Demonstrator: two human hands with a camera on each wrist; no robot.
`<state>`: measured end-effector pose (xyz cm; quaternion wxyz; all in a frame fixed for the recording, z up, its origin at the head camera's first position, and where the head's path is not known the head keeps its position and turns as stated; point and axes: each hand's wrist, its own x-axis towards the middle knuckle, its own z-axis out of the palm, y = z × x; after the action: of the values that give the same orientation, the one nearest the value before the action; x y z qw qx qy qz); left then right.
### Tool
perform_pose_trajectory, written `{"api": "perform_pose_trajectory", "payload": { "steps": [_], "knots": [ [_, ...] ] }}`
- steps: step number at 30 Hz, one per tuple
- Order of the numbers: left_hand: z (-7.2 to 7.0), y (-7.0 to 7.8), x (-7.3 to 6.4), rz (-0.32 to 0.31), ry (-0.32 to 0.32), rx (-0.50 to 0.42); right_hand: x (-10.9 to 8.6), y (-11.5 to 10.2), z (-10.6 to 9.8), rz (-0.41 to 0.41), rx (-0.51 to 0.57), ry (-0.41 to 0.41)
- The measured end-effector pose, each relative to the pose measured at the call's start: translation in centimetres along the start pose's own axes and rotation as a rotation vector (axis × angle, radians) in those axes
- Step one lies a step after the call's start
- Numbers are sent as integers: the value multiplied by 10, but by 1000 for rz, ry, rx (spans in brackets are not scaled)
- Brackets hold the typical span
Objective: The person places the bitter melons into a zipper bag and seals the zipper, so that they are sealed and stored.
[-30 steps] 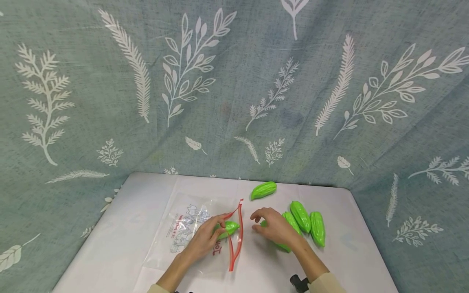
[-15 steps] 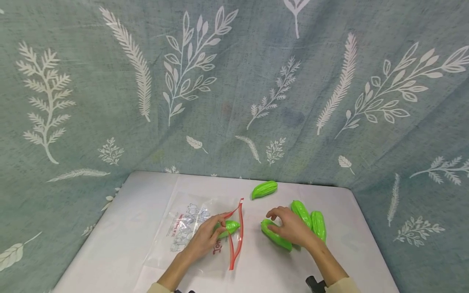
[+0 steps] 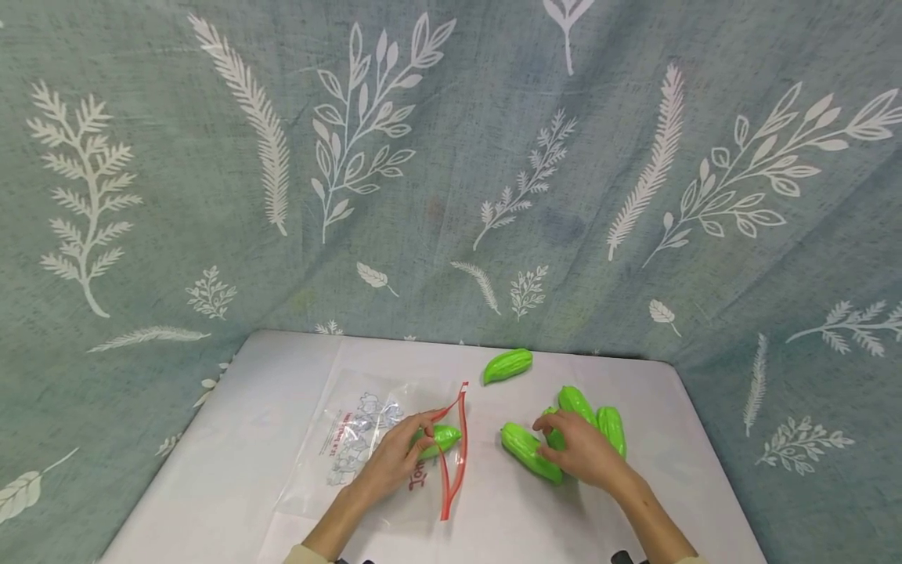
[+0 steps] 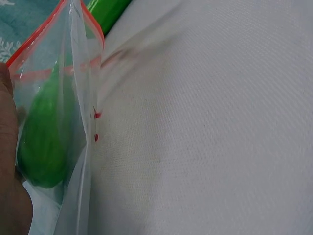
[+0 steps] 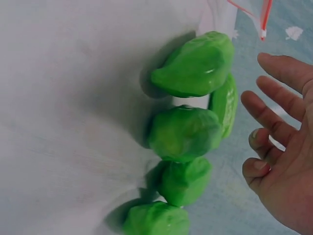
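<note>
A clear zip bag (image 3: 320, 462) with a red zip strip lies on the left of the table, its mouth spread toward the right. My left hand (image 3: 387, 464) holds the bag near its mouth, fingers curled at the upper edge. Inside is a bright green ridged bitter melon (image 3: 447, 440), which the left wrist view shows through the plastic. My right hand (image 3: 585, 450) hovers among several more such melons, fingers loosely bent and holding nothing. Nearest it is a slanting bitter melon (image 3: 524, 450); another bitter melon (image 3: 554, 429) is partly hidden behind the fingers.
Two bitter melons stand past the right hand, one farther back (image 3: 576, 403) and one on the right (image 3: 613, 429). A single bitter melon (image 3: 507, 366) lies near the table's back edge. White cloth covers the table (image 3: 282, 376); a leaf-patterned curtain (image 3: 451, 196) hangs behind.
My right hand has moved right, from near the bag's mouth to over the group of melons, uncovering the slanting one. The left hand and the bag have stayed in place.
</note>
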<state>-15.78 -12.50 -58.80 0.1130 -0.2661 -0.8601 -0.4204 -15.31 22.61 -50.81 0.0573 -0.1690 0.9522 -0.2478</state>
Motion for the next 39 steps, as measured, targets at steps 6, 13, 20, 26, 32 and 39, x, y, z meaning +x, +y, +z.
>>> {"api": "perform_pose_trajectory", "payload": {
  "steps": [6, 13, 20, 26, 32, 39],
  "knots": [
    [-1, 0, 1, -4, -4, -2, -4, 0, 6, 11, -51, 14],
    [0, -2, 1, 7, 2, 12, -9, 2, 15, -9, -112, 17],
    [-1, -1, 1, 14, 4, 9, -12, 7, 21, -9, -147, -3],
    [-3, 0, 1, 32, -7, 14, -13, 8, 22, -14, -140, -5],
    [-3, 0, 1, 36, -9, 17, -15, 9, 24, -13, -135, -11],
    [-4, 3, 2, 50, 2, 27, -16, 11, 25, 4, -137, -21]
  ]
}}
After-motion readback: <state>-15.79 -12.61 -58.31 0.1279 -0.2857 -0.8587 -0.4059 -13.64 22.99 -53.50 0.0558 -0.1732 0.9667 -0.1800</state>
